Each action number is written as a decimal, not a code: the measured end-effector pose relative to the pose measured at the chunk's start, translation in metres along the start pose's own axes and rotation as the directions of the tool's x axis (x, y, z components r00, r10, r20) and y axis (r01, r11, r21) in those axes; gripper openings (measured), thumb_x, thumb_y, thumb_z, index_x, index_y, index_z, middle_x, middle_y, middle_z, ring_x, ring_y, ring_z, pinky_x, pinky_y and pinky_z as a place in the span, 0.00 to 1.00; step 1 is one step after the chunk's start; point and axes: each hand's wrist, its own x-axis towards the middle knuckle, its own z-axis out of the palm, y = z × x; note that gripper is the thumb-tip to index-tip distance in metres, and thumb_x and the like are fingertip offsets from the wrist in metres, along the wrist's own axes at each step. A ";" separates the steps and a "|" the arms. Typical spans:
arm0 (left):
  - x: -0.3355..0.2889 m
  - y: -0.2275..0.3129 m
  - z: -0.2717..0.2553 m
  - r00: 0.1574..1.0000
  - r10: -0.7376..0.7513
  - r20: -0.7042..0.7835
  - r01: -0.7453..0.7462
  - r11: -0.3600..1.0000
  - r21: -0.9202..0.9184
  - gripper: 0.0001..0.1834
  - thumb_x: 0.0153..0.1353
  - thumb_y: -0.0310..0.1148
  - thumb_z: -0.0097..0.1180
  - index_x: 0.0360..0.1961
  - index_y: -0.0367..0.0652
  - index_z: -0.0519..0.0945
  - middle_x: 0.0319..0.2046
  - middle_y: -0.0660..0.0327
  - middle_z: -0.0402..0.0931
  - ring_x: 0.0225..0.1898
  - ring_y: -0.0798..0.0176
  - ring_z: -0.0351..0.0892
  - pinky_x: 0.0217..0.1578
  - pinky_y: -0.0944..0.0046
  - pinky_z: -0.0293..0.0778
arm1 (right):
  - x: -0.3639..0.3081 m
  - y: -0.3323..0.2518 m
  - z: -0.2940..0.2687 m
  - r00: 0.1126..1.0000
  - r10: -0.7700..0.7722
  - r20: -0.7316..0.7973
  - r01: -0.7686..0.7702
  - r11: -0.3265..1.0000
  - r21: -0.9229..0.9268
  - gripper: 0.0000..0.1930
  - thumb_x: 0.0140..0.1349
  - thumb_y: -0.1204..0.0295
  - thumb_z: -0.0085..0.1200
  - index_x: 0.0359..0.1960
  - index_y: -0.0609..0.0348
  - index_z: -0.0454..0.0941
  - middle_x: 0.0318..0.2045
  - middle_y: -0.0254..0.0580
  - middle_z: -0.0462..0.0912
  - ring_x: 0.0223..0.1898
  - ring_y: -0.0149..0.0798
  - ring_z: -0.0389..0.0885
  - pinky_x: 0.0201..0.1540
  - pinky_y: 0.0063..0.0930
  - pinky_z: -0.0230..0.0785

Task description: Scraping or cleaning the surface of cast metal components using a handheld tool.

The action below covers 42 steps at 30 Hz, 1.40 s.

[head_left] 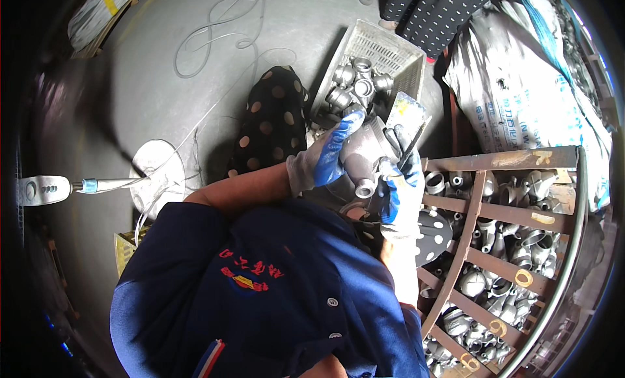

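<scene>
Both my hands wear white gloves with blue palms. My left hand [332, 150] is closed against the left side of a large grey metal pipe fitting [366, 150], which has a small round outlet at its near end. On the fitting's right side, my right hand [402, 189] is closed around a slim dark tool [415, 144], its fingers touching the fitting as well. The tool's exact kind cannot be made out. Just beyond my hands, several similar metal fittings [363, 87] lie in a pale plastic crate [384, 40].
A worn, paint-stained block [407, 114] is by the crate's near right corner. To the right, a rusty metal cage [501, 160] holds many small castings. White sacks [508, 85] stand behind it. At left are a fan [156, 173] and a cable [211, 27]. Another person's legs [433, 13] are beyond.
</scene>
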 end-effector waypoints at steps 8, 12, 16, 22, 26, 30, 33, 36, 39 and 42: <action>0.005 0.014 0.012 0.993 0.117 0.003 -0.115 0.971 0.208 0.41 0.50 0.24 0.65 0.63 0.32 0.55 0.63 0.44 0.55 0.65 0.48 0.55 0.64 0.54 0.52 | -0.005 -0.004 -0.001 0.993 0.006 0.121 -0.038 0.963 0.266 0.28 0.56 0.82 0.48 0.61 0.63 0.62 0.38 0.36 0.78 0.17 0.17 0.60 0.17 0.10 0.53; -0.001 0.020 0.017 0.734 0.522 0.435 -0.625 0.268 0.733 0.36 0.57 0.31 0.60 0.63 0.35 0.56 0.60 0.49 0.60 0.62 0.52 0.61 0.62 0.56 0.57 | -0.007 -0.003 -0.003 0.997 0.075 -0.010 -0.076 0.992 -0.104 0.28 0.56 0.82 0.48 0.61 0.63 0.62 0.44 0.40 0.77 0.17 0.17 0.61 0.18 0.10 0.54; 0.001 0.022 0.022 0.743 0.540 0.394 -0.599 0.276 0.751 0.34 0.58 0.33 0.59 0.63 0.38 0.58 0.57 0.53 0.64 0.58 0.59 0.65 0.60 0.59 0.62 | -0.001 0.009 -0.010 0.999 0.036 -0.039 -0.031 0.991 0.129 0.27 0.51 0.82 0.51 0.57 0.63 0.67 0.29 0.35 0.76 0.14 0.19 0.62 0.16 0.12 0.54; 0.005 0.037 0.028 0.719 0.521 0.460 -0.679 0.384 0.626 0.34 0.60 0.26 0.55 0.63 0.31 0.53 0.60 0.47 0.60 0.60 0.53 0.64 0.63 0.55 0.57 | 0.002 0.019 -0.019 0.989 0.007 -0.149 0.011 0.993 0.119 0.25 0.56 0.81 0.48 0.59 0.65 0.65 0.40 0.38 0.78 0.19 0.19 0.66 0.19 0.11 0.58; 0.001 0.031 0.026 0.904 0.351 0.243 -0.426 0.715 0.554 0.33 0.63 0.34 0.52 0.63 0.31 0.53 0.61 0.49 0.59 0.61 0.55 0.63 0.64 0.56 0.54 | 0.002 0.021 -0.013 0.980 -0.175 -0.099 0.162 0.979 -0.128 0.25 0.57 0.82 0.49 0.59 0.65 0.66 0.47 0.41 0.76 0.26 0.20 0.68 0.29 0.12 0.61; -0.001 0.016 0.021 0.948 0.306 0.082 -0.317 0.903 0.289 0.35 0.61 0.33 0.55 0.64 0.32 0.52 0.61 0.49 0.59 0.62 0.55 0.62 0.64 0.57 0.54 | 0.009 0.019 -0.012 0.984 -0.177 -0.036 0.174 0.982 -0.070 0.34 0.49 0.91 0.53 0.61 0.67 0.59 0.54 0.51 0.70 0.52 0.38 0.72 0.46 0.26 0.72; 0.000 0.021 0.006 0.924 0.306 0.229 -0.381 0.690 0.615 0.33 0.62 0.31 0.52 0.64 0.33 0.52 0.60 0.50 0.60 0.61 0.56 0.62 0.64 0.57 0.55 | 0.007 0.015 -0.014 0.994 -0.112 -0.001 0.111 0.990 -0.085 0.34 0.48 0.91 0.53 0.61 0.68 0.60 0.53 0.50 0.70 0.51 0.37 0.72 0.45 0.25 0.72; 0.001 0.023 -0.005 0.928 0.229 0.293 -0.372 0.595 0.713 0.32 0.62 0.29 0.52 0.64 0.34 0.54 0.59 0.51 0.62 0.61 0.57 0.63 0.63 0.57 0.57 | 0.004 0.011 -0.017 0.991 -0.111 0.067 0.119 0.985 -0.127 0.32 0.48 0.90 0.53 0.59 0.68 0.62 0.52 0.49 0.71 0.50 0.35 0.73 0.43 0.22 0.72; 0.001 0.014 -0.006 0.967 0.136 0.214 -0.219 0.873 0.436 0.29 0.64 0.31 0.49 0.63 0.36 0.56 0.59 0.54 0.63 0.60 0.60 0.63 0.62 0.58 0.59 | 0.005 0.011 -0.020 0.998 -0.019 0.058 0.031 0.978 -0.205 0.31 0.48 0.90 0.53 0.58 0.69 0.64 0.52 0.48 0.72 0.49 0.33 0.73 0.44 0.20 0.70; 0.004 0.005 -0.005 0.994 0.073 0.076 -0.085 0.982 0.168 0.27 0.66 0.34 0.46 0.63 0.37 0.57 0.58 0.56 0.63 0.60 0.62 0.63 0.61 0.59 0.60 | 0.006 0.017 -0.020 0.991 -0.131 -0.018 0.122 0.959 -0.257 0.30 0.49 0.90 0.53 0.57 0.69 0.66 0.52 0.49 0.72 0.47 0.32 0.74 0.44 0.18 0.69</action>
